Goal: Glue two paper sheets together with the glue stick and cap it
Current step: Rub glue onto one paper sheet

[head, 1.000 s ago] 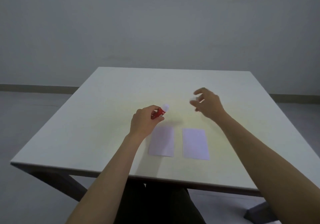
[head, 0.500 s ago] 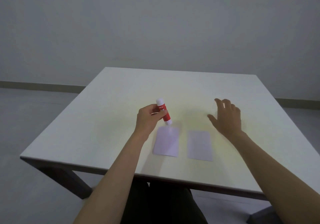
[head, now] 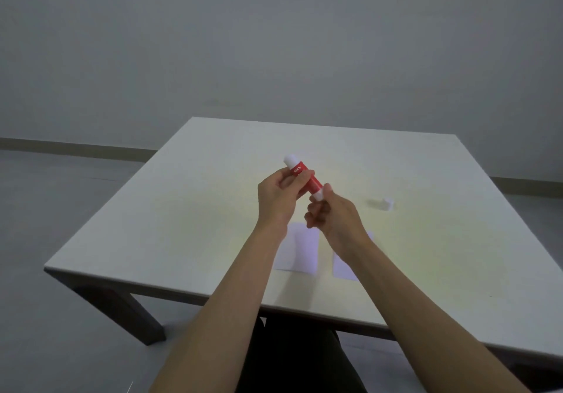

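Note:
A red glue stick [head: 305,176] with white ends is held tilted above the table. My left hand [head: 278,202] grips its red middle. My right hand [head: 333,217] pinches its lower white end with thumb and fingertips. A small white cap [head: 387,204] lies on the table to the right, apart from both hands. Two pale paper sheets lie side by side near the front edge: the left sheet [head: 300,252] and the right sheet [head: 342,266], the latter mostly hidden by my right forearm.
The white table [head: 189,210] has its front edge close to my body and dark legs below. A grey wall and grey floor surround it.
My right hand moved left from the table's right side to the glue stick's lower end. My left hand lifted the stick higher. The cap now lies alone on the table.

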Motion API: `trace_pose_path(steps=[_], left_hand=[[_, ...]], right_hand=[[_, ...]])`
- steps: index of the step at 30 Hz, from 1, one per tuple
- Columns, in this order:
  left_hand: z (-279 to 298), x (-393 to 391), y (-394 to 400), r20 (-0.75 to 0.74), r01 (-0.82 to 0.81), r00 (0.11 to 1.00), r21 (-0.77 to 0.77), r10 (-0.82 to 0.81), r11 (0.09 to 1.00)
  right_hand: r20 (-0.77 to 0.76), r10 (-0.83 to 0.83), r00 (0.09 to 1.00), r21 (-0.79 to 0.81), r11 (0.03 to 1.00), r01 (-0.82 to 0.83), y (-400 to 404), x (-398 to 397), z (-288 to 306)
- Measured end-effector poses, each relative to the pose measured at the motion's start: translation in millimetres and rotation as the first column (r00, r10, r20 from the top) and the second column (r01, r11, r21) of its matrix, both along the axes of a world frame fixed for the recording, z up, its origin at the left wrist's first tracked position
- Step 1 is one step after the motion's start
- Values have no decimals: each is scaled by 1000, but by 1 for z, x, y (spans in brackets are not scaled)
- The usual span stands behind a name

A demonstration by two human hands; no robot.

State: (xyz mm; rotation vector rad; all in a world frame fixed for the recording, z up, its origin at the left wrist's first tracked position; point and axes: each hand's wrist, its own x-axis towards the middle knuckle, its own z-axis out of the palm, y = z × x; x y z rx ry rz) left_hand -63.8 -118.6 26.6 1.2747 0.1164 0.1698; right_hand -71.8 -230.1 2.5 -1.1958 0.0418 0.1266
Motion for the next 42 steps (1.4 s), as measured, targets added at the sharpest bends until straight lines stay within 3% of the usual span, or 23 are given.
trace_pose_path(steps=[3,5,7,10,12,16,19,22,26,29,33,35,37,39,42], left_hand=[[0,-3,-7,20,25,999,71,-27,997],[0,-5,-8,25,29,999,43,-30,999],[0,-6,-6,24,20,999,22,-21,1000],[1,-4,-3,24,-22,999,22,21,1000],[3,-3,-3,26,-21,999,-14,21,1000],[-1,-4,-1,16,2,1000,-14,-2,1000],[-6,-6,3,12,27,1000,-10,-27,1000],[-9,-6,5,36,73,997,3,-73,997],[-13,-5,5,41,123,992,13,-123,992],[-15,-4,5,29,93,995,31,-94,995],[-14,-2,9,35,82,995,243,-93,966],[-15,2,18,34,111,989,448,-141,887],[-18,4,36,-27,168,980,643,-197,747],[-25,3,60,-155,290,948,779,-277,556],[-42,-2,85,-387,488,831,852,-401,189]], right_hand=[[-322,34,946,140,990,12,1,0,7],[-413,88,907,133,991,-35,-3,-1,14],[-360,84,929,61,996,-67,-6,-2,15],[-67,29,997,-119,992,-37,-7,-3,14],[59,28,998,-100,995,-22,-7,-3,14],[-171,190,967,190,969,-157,-11,0,17],[-330,302,894,285,935,-211,-15,2,20],[-394,374,840,308,914,-263,-19,3,19],[-437,322,840,133,947,-293,-18,1,19],[-290,190,938,-129,963,-235,-18,2,14],[88,276,957,-251,936,-247,-23,4,15],[153,279,948,-325,920,-218,-28,6,15],[159,212,964,-427,895,-126,-34,7,13],[146,146,978,-578,815,-36,-40,9,8],[166,158,973,-810,585,43,-45,8,-3]])
